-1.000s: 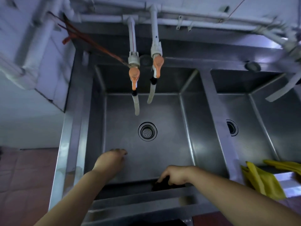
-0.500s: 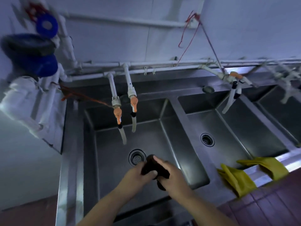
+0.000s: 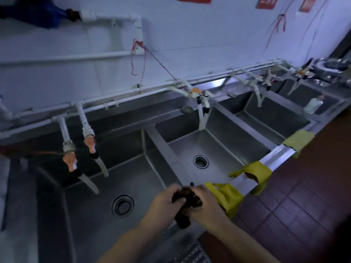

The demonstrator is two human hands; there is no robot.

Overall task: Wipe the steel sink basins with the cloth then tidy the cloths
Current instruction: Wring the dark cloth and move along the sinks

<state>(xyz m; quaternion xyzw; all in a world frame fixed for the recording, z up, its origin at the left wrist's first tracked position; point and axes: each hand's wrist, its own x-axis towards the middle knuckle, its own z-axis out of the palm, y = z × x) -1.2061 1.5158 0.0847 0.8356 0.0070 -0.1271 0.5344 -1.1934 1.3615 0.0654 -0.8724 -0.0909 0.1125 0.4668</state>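
Observation:
A dark cloth (image 3: 187, 201) is bunched between both my hands above the front right corner of the left steel basin (image 3: 95, 215). My left hand (image 3: 164, 205) grips it from the left with the thumb over the top. My right hand (image 3: 203, 205) grips it from the right, and a tail of the cloth hangs down below the hands. To the right lies the second basin (image 3: 218, 147), with further basins beyond it. Two yellow cloths (image 3: 228, 196) (image 3: 254, 174) hang over the front rim of the second basin, and a third one (image 3: 298, 140) hangs further right.
Taps with orange handles (image 3: 70, 162) hang over the left basin's back, and another pair (image 3: 201, 103) over the second basin. Each near basin has a round drain (image 3: 122, 205). A white bottle (image 3: 313, 105) stands on the far rim. Red tiled floor (image 3: 303, 205) lies to the right.
My hands lifted the dark cloth from the left basin's front edge and brought it together between them. The view swung up and right, showing more basins and cloths.

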